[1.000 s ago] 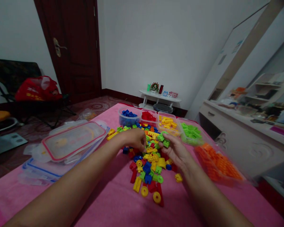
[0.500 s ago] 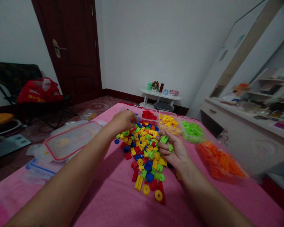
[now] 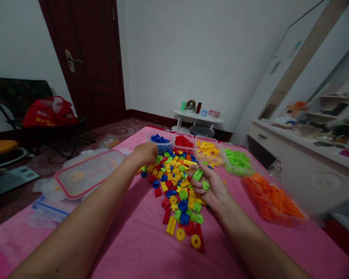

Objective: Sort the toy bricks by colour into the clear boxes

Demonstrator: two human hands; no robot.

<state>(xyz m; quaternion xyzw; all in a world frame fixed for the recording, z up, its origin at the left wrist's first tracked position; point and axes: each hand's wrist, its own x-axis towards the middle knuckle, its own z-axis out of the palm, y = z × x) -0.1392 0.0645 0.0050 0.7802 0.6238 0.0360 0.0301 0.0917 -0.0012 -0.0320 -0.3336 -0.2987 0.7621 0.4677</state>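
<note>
A mixed pile of toy building blocks point(image 3: 177, 170), in yellow, red, blue and green, lies on the pink cloth point(image 3: 145, 240). At the pile's far left edge my left hand point(image 3: 145, 153) reaches down, its fingers curled and mostly hidden behind the back of the hand. Whatever they pinch does not show. My right hand point(image 3: 213, 186) is turned palm up by the pile's right side. Its fingers are bent round green building blocks point(image 3: 197, 174), one near the fingers and another on the palm.
Behind the pile stand clear tubs of blue blocks point(image 3: 159, 138), red blocks point(image 3: 183, 141), yellow blocks point(image 3: 208, 148) and green blocks point(image 3: 237, 158). A tub of orange blocks point(image 3: 273, 197) is at right. Plastic lids point(image 3: 90, 172) lie stacked at left.
My left hand has moved left and slightly down from in front of the blue tub, uncovering its blocks. My right hand has shifted slightly, still holding the green blocks.
</note>
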